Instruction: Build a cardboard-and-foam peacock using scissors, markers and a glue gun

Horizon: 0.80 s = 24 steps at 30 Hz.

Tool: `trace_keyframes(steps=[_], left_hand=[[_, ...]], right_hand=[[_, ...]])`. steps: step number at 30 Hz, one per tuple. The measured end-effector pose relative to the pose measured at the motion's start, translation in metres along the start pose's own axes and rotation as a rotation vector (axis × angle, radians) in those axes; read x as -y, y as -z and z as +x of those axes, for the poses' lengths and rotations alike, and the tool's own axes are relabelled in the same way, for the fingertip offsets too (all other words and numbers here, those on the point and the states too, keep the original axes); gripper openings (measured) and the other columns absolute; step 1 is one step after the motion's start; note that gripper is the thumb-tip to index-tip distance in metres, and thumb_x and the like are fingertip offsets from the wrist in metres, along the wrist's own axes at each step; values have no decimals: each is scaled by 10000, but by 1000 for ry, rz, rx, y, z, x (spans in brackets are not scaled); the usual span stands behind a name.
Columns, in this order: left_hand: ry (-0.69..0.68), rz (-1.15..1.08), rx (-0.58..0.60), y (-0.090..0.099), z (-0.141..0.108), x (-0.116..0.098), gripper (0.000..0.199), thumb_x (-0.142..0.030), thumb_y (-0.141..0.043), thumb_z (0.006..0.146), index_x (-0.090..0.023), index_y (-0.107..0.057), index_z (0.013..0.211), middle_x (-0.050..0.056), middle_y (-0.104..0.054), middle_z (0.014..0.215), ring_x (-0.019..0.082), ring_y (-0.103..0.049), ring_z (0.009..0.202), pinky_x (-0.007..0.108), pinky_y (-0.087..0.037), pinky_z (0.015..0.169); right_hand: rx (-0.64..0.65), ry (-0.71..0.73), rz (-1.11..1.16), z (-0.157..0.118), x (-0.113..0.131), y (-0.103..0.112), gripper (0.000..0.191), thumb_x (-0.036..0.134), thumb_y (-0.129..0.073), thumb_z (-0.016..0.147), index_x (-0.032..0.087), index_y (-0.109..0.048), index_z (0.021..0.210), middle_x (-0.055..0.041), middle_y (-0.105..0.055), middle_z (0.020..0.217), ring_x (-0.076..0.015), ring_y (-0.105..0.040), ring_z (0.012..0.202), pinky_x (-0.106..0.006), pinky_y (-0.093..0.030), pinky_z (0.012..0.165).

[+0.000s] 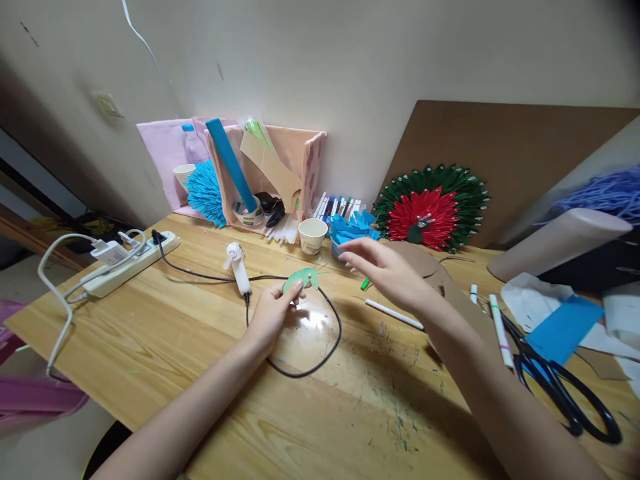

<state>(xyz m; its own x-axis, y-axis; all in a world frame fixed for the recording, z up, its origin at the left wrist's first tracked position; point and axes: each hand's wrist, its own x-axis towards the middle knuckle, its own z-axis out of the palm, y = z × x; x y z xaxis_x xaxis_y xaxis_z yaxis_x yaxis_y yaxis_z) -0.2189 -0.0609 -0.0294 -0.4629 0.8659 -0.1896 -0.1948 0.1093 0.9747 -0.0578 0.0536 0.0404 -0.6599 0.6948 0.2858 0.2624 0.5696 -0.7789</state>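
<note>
A small green cut-out piece (299, 280), with thin strands at its right end, is pinched between the thumb and fingers of my left hand (274, 308). My right hand (375, 265) hovers to the right of it with fingers stretched forward and slightly apart, holding nothing that I can see. Just beyond those fingers is a tub of blue paper strips (353, 228). A paper cup (313, 236) stands behind the green piece. The white glue gun (238, 268) rests on the table left of my left hand, its black cable (336, 340) looping under the green piece.
A white power strip (131, 265) lies at the left. Black scissors (560, 383), markers (501, 331) and blue paper (565, 328) are at the right. Behind stand a pink box (314, 157) and a red and green paper flower (431, 212) against cardboard (500, 153).
</note>
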Motion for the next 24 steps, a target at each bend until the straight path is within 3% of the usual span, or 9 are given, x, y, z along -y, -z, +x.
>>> trace_keyframes(steps=[4, 8, 12, 18, 24], left_hand=[[42, -80, 44, -5, -4, 0, 367, -477, -673, 673, -114, -685, 724, 34, -616, 693, 81, -467, 570, 186, -346, 523], [42, -114, 80, -9, -7, 4, 353, -476, -665, 684, -123, -661, 691, 15, -577, 668, 87, -463, 583, 196, -360, 547], [74, -103, 142, -11, -10, 7, 353, -472, -670, 687, -126, -623, 634, -16, -517, 599, 69, -444, 541, 186, -359, 531], [130, -110, 173, -14, -15, 6, 383, -401, -762, 599, -107, -636, 810, 20, -627, 730, 110, -595, 631, 210, -471, 616], [155, -163, 180, -31, -20, 24, 404, -391, -750, 626, -119, -550, 848, 43, -659, 697, 123, -627, 586, 199, -472, 525]], right_hand=[[167, -107, 119, 5, -5, -15, 236, 310, -534, 837, 100, -635, 878, -111, -685, 862, -149, -640, 706, -313, -540, 654], [117, -151, 230, 6, -8, -23, 182, 224, -568, 803, 75, -615, 897, -117, -677, 848, -119, -629, 654, -264, -539, 598], [118, -169, 284, 9, -14, -23, 114, 190, -577, 780, 94, -607, 834, -60, -656, 724, -110, -611, 612, -261, -526, 593], [-54, -324, 382, 14, -28, -10, 152, 236, -512, 829, 129, -612, 871, -39, -645, 723, -99, -592, 614, -237, -495, 617], [-23, -485, 466, -29, -48, -3, 148, 228, -489, 810, 143, -604, 773, -12, -614, 643, -95, -568, 545, -227, -471, 552]])
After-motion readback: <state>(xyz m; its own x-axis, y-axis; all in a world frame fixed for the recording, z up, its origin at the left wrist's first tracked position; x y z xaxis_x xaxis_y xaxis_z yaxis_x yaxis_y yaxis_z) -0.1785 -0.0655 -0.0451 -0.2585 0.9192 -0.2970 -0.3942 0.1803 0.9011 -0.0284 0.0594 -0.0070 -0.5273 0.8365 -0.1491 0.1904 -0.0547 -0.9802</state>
